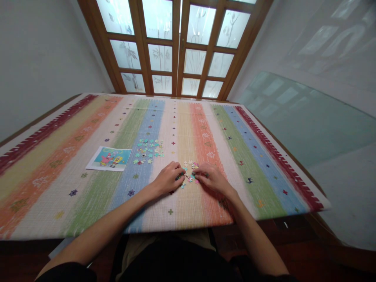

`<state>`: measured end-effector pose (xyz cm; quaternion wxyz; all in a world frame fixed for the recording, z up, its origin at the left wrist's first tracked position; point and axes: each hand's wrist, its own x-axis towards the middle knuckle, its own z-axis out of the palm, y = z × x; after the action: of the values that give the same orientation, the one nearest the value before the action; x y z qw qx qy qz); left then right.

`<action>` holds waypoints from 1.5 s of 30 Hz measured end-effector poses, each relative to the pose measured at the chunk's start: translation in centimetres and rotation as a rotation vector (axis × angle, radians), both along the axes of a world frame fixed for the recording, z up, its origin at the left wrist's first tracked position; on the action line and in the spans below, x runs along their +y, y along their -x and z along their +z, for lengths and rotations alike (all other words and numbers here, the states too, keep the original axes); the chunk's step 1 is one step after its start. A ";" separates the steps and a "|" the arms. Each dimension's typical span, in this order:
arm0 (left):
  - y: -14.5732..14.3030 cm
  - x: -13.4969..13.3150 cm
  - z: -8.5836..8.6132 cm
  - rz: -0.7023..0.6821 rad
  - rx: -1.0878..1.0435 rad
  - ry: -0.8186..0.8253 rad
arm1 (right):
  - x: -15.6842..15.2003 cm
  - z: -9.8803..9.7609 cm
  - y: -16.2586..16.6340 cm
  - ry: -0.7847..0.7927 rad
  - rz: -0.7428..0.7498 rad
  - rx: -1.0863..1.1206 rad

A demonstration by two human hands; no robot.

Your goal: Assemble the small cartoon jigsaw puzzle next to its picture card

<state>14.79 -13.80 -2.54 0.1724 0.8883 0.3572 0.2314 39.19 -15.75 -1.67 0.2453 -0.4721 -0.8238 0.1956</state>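
Note:
In the head view, my left hand [169, 178] rests on the striped cloth with its fingers curled together in a pinch. A bit of teal jigsaw puzzle piece [185, 170] shows at its fingertips. Facing it from the right, my right hand [214, 177] is closed too, thumb and forefinger pinching a small teal puzzle piece [193, 174]. Between and around the fingertips lies a small cluster of loose puzzle pieces [190, 162], some pale, some pink or teal. The fingers partly cover this cluster. One light blue piece [183, 186] lies nearest to me, below the left fingertips.
Left of the cluster, several more puzzle pieces [150, 145] are spread out in rough rows. A picture card [96, 163] with cartoon figures lies further left. The striped tablecloth [96, 203] covers the table. Wooden glazed doors [177, 47] stand behind, with walls on both sides.

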 end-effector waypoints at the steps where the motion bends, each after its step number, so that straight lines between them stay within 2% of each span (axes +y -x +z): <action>1: -0.1 0.0 0.0 0.001 0.006 -0.003 | 0.0 -0.1 -0.1 0.003 -0.018 0.005; 6: -0.1 0.2 0.1 0.007 -0.003 -0.001 | 0.3 -0.4 -0.8 0.008 -0.029 0.038; 10: 1.2 1.2 0.8 0.050 -0.044 0.029 | 0.5 -0.2 -1.6 0.006 -0.020 0.039; 16: 6.9 4.3 2.5 0.257 -0.048 0.076 | 0.1 0.0 -2.5 0.028 -0.009 0.028; 19: 10.1 5.4 3.1 0.306 0.001 0.141 | -0.1 0.1 -2.8 0.030 -0.035 0.018; 22: 11.8 5.7 3.4 0.309 0.020 0.170 | -0.2 0.2 -3.0 0.038 -0.043 0.022; 29: 10.6 5.2 2.8 0.249 0.058 0.174 | -0.1 0.5 -3.2 0.056 -0.037 0.005; 37: 10.1 6.2 1.7 0.282 0.100 0.077 | -0.8 0.6 -3.4 0.023 0.008 -0.023; 45: 9.4 5.0 1.7 0.313 0.042 0.013 | -1.6 1.0 -3.7 0.036 -0.004 -0.047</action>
<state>5.37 -8.83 -0.87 0.1324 0.8252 0.4965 0.2345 42.90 -17.38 -0.63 0.2177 -0.4828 -0.8247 0.1988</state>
